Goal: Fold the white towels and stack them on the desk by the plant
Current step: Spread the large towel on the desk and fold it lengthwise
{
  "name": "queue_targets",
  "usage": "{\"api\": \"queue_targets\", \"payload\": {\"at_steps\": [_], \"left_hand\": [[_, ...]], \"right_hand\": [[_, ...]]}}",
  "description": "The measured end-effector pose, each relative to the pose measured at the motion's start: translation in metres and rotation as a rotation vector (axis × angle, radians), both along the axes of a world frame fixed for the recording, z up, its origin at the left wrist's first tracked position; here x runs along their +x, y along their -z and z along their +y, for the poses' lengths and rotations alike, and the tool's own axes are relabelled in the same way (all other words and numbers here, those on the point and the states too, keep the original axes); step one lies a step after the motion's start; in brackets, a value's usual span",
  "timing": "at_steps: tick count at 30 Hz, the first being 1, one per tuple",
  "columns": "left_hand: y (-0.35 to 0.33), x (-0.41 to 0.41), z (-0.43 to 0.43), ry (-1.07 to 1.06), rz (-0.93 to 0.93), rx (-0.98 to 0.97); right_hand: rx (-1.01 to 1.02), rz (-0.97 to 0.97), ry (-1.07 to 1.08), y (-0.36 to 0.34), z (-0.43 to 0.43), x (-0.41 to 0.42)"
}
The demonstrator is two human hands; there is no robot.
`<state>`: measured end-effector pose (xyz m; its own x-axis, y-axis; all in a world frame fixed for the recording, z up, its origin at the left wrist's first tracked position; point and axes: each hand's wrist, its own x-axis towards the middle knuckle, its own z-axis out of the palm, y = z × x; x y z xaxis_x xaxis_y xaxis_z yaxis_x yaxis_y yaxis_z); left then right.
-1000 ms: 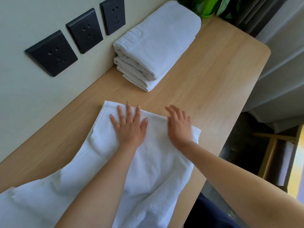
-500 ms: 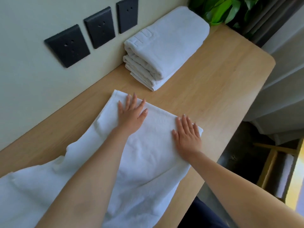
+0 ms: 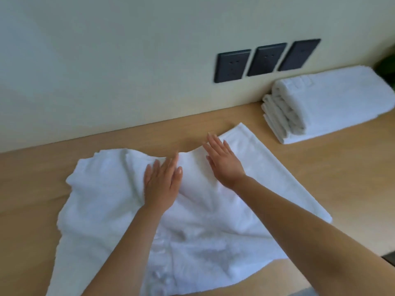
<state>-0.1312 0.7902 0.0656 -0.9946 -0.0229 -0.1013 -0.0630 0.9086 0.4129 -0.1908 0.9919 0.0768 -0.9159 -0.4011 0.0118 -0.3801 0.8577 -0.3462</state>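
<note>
A loose towel point(image 3: 213, 242) lies spread on the desk point(image 3: 320, 189) across the lower centre of the frame, running off the bottom edge. The left hand point(image 3: 162, 184) rests flat on its middle, with the right hand point(image 3: 224, 165) just to its right, nearer the towel's far edge. At the right, a stack of folded towels point(image 3: 333, 103) sits on the desk against the wall point(image 3: 106, 71), below and to the right of three sockets point(image 3: 265, 59). A plant point(image 3: 386, 65) shows at the right edge of the frame behind the stack.

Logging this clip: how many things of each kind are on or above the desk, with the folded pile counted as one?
loose towel: 1
folded pile: 1
sockets: 3
left hand, right hand, both flat on the loose towel: 2
Total: 7
</note>
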Motion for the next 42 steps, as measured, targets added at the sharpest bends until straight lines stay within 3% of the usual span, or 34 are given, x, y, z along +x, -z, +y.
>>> {"api": "queue_targets", "payload": {"at_steps": [3, 6, 10, 14, 18, 23, 26, 29, 33, 36, 39, 42], "left_hand": [[0.006, -0.022, -0.011, 0.030, 0.021, 0.014], [0.017, -0.032, -0.010, 0.083, 0.096, -0.052], [0.028, -0.045, -0.007, 0.038, 0.225, -0.103], [0.024, -0.060, -0.010, 0.003, 0.144, -0.202], [0.020, -0.064, -0.017, 0.006, 0.129, -0.302], [0.021, -0.065, -0.024, 0.018, 0.212, -0.367], [0.015, -0.068, -0.025, 0.048, 0.341, -0.283], [0.004, -0.076, -0.027, 0.076, 0.442, -0.162], [0.020, -0.071, -0.033, -0.075, 0.257, -0.258], [0.024, -0.062, -0.012, -0.176, 0.300, -0.290], [0.005, -0.035, 0.028, -0.136, 0.346, -0.125], [0.015, 0.020, 0.047, -0.031, 0.253, -0.128]], "right_hand": [[0.064, -0.069, -0.097, 0.012, -0.011, -0.028], [0.127, -0.125, -0.063, 0.025, -0.013, -0.033], [0.036, 0.051, 0.065, 0.042, -0.007, -0.030], [0.030, 0.133, 0.185, 0.046, 0.017, -0.050], [0.050, 0.146, 0.170, 0.048, 0.027, -0.060], [-0.203, 0.085, 0.319, 0.045, 0.038, -0.055], [-0.345, 0.041, 0.343, 0.042, 0.052, -0.055], [-0.263, 0.053, 0.288, 0.043, 0.061, -0.058], [-0.067, 0.051, 0.298, 0.048, 0.065, -0.061], [-0.018, 0.021, 0.325, 0.048, 0.061, -0.063], [-0.125, 0.003, 0.356, 0.039, 0.049, -0.047], [-0.330, -0.016, 0.294, 0.030, 0.022, -0.003]]}}
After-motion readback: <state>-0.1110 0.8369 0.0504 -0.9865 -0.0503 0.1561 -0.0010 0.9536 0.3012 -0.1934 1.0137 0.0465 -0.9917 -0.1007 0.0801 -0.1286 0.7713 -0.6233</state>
